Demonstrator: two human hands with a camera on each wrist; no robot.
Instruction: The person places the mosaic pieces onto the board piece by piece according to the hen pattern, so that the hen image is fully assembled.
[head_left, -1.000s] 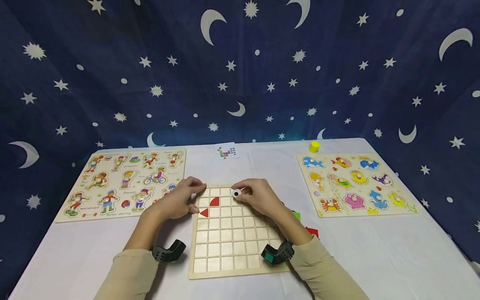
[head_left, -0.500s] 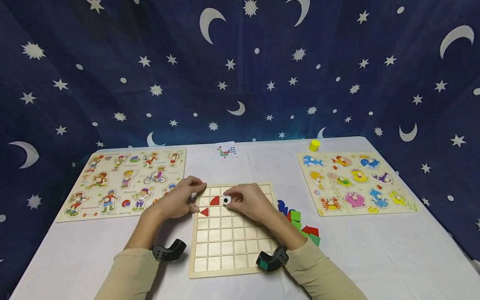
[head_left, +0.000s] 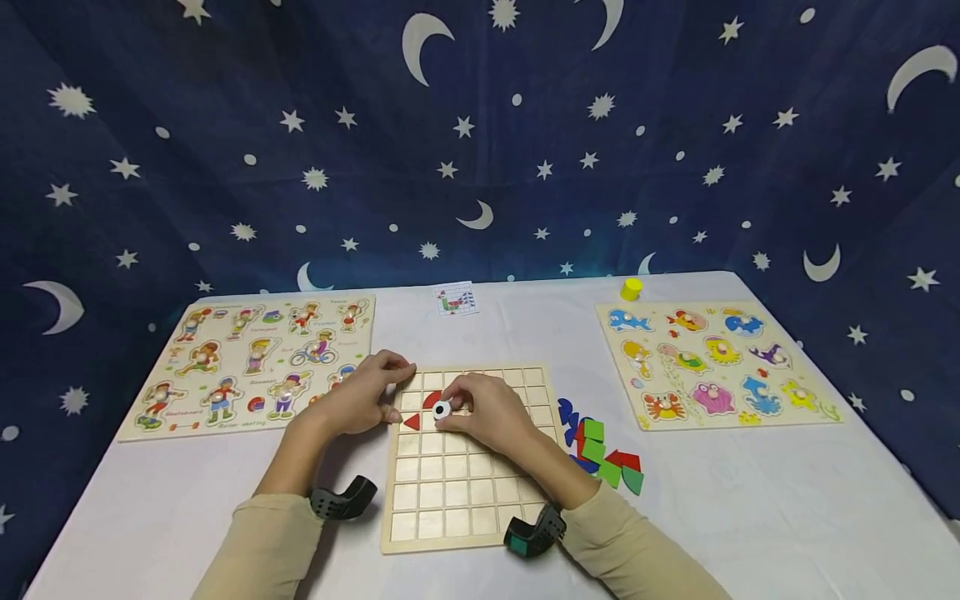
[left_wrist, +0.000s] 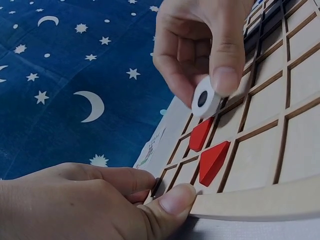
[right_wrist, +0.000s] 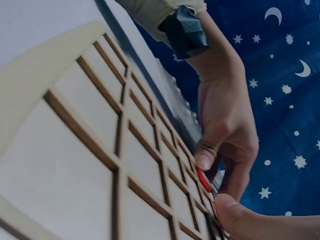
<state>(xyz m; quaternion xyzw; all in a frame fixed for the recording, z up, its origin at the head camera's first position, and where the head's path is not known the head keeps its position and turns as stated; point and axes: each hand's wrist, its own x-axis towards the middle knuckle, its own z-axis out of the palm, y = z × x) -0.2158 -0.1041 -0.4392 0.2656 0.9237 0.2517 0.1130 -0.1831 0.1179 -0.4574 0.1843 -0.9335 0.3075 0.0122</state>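
Fingers, head view: thumb and forefinger of the right hand (head_left: 487, 412) clamped on one white disc (head_left: 442, 410) with a black dot, tilted, over the upper left of the grid board (head_left: 431, 497); contact with the board cannot be told. Left hand (head_left: 356, 402): thumb and forefinger apart, both touching the board's left edge near its far corner.

On the board: one red triangle (head_left: 412, 422), leftmost column; one red quarter-round (head_left: 432, 399), partly covered, just beside the disc. Right of the board: a cluster of loose pieces (head_left: 610, 474), blue, red and green. Beyond: a small picture card (head_left: 456, 299); a yellow cylinder (head_left: 632, 289); a sports puzzle (head_left: 232, 367), left; a sea-animal puzzle (head_left: 697, 354), right.

Left wrist view: disc pinched at its rim, dotted face showing, near two red pieces; left thumb against the board's frame, forefinger extended.

Right wrist view: bare grid cells, foreground; left thumb at the far edge, one red piece just beside it; right thumb at lower right, its grip unclear here.
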